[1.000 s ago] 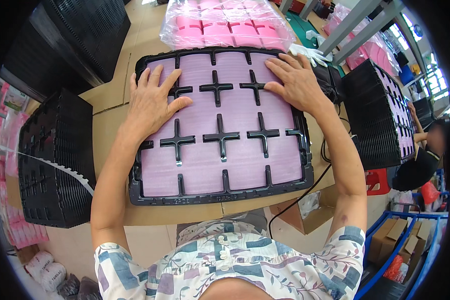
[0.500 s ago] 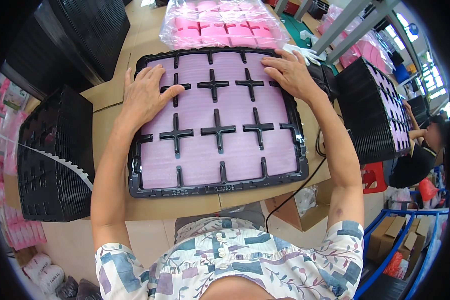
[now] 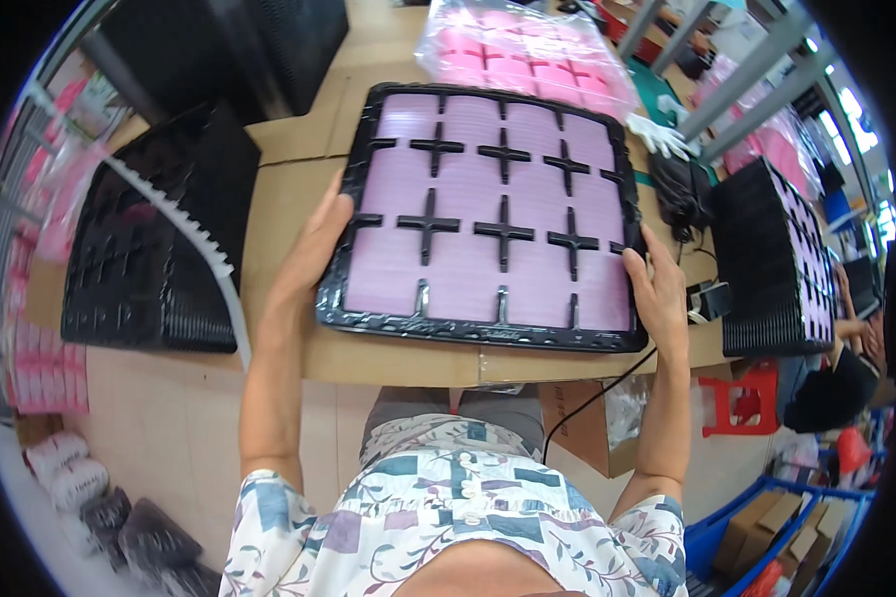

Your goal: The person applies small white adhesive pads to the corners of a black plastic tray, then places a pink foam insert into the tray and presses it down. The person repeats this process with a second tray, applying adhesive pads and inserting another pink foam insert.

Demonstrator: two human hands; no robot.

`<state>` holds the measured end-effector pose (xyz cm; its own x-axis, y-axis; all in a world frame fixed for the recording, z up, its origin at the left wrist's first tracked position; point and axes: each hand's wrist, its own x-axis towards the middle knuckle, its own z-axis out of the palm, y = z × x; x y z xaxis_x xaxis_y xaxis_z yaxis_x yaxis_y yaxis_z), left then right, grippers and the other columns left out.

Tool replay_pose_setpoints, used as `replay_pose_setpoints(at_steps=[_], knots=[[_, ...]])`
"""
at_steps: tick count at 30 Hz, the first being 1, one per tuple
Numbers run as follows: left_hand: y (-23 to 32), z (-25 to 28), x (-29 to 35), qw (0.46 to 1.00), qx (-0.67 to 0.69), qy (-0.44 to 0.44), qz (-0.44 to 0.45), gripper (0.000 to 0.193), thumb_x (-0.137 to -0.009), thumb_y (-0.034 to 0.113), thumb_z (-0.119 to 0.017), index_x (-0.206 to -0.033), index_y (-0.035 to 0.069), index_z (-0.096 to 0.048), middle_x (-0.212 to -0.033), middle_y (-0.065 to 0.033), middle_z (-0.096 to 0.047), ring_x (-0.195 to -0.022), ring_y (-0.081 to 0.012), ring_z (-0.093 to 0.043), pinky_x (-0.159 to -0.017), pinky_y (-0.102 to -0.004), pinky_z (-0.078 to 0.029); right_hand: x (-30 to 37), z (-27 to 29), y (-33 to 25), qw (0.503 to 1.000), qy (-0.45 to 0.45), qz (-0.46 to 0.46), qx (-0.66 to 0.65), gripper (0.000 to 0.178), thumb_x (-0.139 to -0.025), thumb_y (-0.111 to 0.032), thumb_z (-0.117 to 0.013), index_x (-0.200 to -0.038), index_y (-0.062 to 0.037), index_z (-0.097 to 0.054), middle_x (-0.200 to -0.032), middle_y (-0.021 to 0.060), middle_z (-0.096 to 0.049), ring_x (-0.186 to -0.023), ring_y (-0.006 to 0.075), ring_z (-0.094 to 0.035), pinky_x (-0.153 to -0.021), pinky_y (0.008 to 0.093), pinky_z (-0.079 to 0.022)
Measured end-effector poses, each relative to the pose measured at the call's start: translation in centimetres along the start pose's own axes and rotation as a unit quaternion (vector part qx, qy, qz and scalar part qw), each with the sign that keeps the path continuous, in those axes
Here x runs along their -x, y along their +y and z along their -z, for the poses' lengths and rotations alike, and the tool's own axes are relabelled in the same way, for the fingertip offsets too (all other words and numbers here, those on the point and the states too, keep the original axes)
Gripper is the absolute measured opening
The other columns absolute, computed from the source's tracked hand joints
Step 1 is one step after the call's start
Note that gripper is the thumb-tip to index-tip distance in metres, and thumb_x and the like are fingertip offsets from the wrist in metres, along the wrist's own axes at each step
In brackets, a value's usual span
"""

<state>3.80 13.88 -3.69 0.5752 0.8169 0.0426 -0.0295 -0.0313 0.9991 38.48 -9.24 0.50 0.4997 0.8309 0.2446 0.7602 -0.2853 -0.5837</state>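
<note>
Both hands grip a black tray (image 3: 488,333) of pink sheets on the counter (image 3: 289,169).
Left hand (image 3: 319,239) and right hand (image 3: 652,284) clasp opposite tray rims; it looks light and bendy (lift evenly).

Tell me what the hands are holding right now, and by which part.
Both hold the black tray of pink sheets: the left hand grips its left edge, the right hand its right edge near the front corner.

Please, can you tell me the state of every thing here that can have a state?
black tray: full of pink cards, flat on the table.
left hand: grips the tray's left edge.
right hand: grips the tray's right edge.
clear bag: filled with pink packs, lying behind the tray.
empty black trays: stacked at left.
</note>
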Motion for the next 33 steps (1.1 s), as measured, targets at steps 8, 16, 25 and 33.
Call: replay_pose_setpoints(at_steps=[8,16,25,33], knots=[[2.7,0.8,-3.4,0.907,-0.374,0.045,-0.187,0.069,-0.098,0.045,-0.050,-0.145,-0.003,-0.038,-0.152,-0.0216,-0.037,-0.144,-0.0327,-0.029,-0.118,-0.0406,-0.020,-8.8,-1.7,-1.5,0.931,0.090,0.271,0.227,0.033,-0.092,-0.016,-0.057,-0.121,-0.0016,-0.059,-0.127,0.0146,-0.060,-0.121,0.0321,-0.053,-0.101,0.0425,-0.041],[3.8,-0.4,-7.1,0.791,-0.587,-0.073,-0.157,0.051,-0.096,0.033,-0.054,-0.136,0.001,-0.050,-0.145,-0.0166,-0.046,-0.141,-0.0319,-0.035,-0.118,-0.0495,-0.019,-13.4,-3.1,2.3,0.954,0.025,0.187,0.233,0.038,-0.098,-0.036,-0.051,-0.117,-0.0070,-0.067,-0.137,0.0137,-0.054,-0.128,0.0319,-0.049,-0.103,0.0423,-0.042],[1.3,1.6,-4.6,0.954,-0.285,-0.004,-0.091,0.067,-0.098,0.037,-0.054,-0.149,0.001,-0.032,-0.154,-0.0213,-0.033,-0.146,-0.0315,-0.026,-0.118,-0.0369,-0.021,-13.9,-2.0,1.3,0.959,0.018,0.163,0.231,0.037,-0.099,-0.035,-0.050,-0.118,-0.0086,-0.068,-0.139,0.0157,-0.053,-0.125,0.0324,-0.052,-0.102,0.0405,-0.043],[1.3,0.5,-3.6,0.999,0.027,-0.014,0.028,0.070,-0.102,0.033,-0.049,-0.153,-0.003,-0.019,-0.159,-0.0221,-0.021,-0.148,-0.0273,-0.019,-0.119,-0.0341,-0.015,-4.2,-0.9,-2.6,0.984,0.005,-0.066,0.166,0.040,-0.097,-0.037,-0.053,-0.108,-0.0006,-0.065,-0.094,0.0224,-0.067,-0.090,0.0400,-0.064,-0.078,0.0450,-0.047]])
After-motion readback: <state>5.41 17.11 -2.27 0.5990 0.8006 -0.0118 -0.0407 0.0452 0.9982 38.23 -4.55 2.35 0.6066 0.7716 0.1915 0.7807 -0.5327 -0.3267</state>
